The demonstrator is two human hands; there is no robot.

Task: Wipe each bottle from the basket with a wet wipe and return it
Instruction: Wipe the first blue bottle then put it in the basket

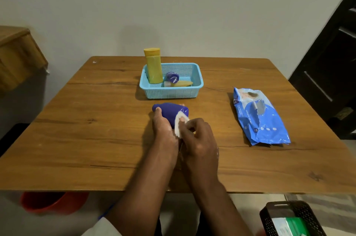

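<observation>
A dark blue bottle (169, 111) lies sideways just in front of the light blue basket (171, 92). My left hand (163, 127) grips it from the near side, thumb over its left end. My right hand (196, 133) pinches a white wet wipe (180, 123) and presses it against the bottle's right end. Inside the basket a tall yellow bottle (153, 66) stands upright at the left, a small purple bottle (172, 77) sits in the middle, and a small yellow tube (182, 83) lies flat at the front.
A blue pack of wet wipes (259, 116) lies on the right of the wooden table (86, 130). A black crate (292, 218) stands below the table's near right corner and an orange bucket (50, 202) below its near left. A dark door is at the far right.
</observation>
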